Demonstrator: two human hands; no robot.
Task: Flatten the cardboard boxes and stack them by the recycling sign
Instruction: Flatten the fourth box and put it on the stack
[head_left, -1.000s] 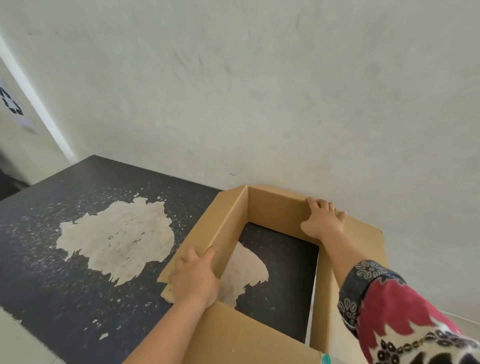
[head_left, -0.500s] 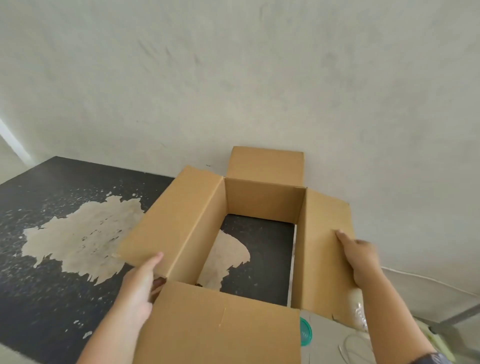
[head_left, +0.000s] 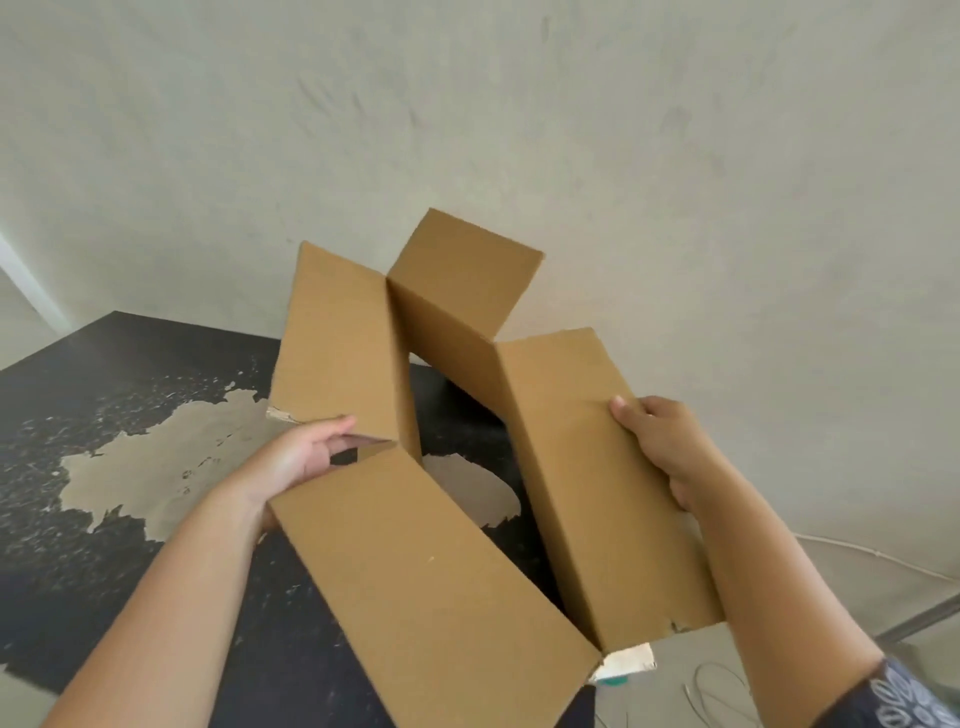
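both hands hold an open box skewed above the table.

head view: the plain brown box (head_left: 457, 415) carries no readable print or label; it is open through, its walls slanted into a diamond, flaps splayed outward. the left hand (head_left: 306, 457) curls round the near left corner, fingers tucked under a flap. the right hand (head_left: 660, 441) grips the right flap's edge, thumb on top. below lies the black table (head_left: 130, 395) with a pale worn patch (head_left: 171, 467), against a grey wall (head_left: 519, 130).
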